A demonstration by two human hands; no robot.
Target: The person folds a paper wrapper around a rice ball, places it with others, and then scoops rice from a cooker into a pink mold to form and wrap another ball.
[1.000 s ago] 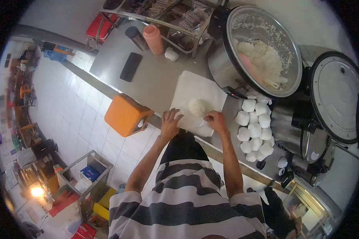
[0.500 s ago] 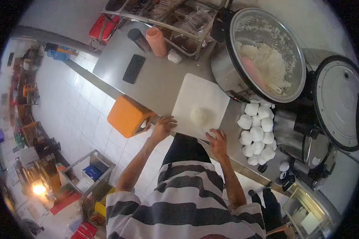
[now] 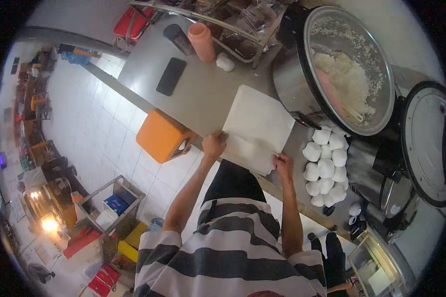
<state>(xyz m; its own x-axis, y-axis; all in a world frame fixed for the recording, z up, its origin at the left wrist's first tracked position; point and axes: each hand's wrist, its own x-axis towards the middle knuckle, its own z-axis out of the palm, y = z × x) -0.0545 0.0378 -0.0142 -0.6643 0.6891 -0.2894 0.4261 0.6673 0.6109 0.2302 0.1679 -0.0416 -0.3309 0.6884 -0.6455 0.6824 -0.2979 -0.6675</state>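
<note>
Head view: one white sheet (image 3: pixel 260 116) lies flat on the steel counter (image 3: pixel 198 106), forward of and between both hands. The left hand (image 3: pixel 214 144) grasps its left edge; the right hand (image 3: pixel 284 167) pinches its near-right corner. Both touch the sheet, so neither is nearer. Its visible outline is nearly square, without a clear long axis; a crease runs across the near part, from hand to hand. Count: one dark flat slab (image 3: pixel 171 76), one pink bottle (image 3: pixel 201 43), one dark bottle (image 3: pixel 178 39), one rice pot (image 3: pixel 288 84), and roughly thirteen white bundles (image 3: pixel 325 168) right of the right hand; overlap prevents an exact count.
</note>
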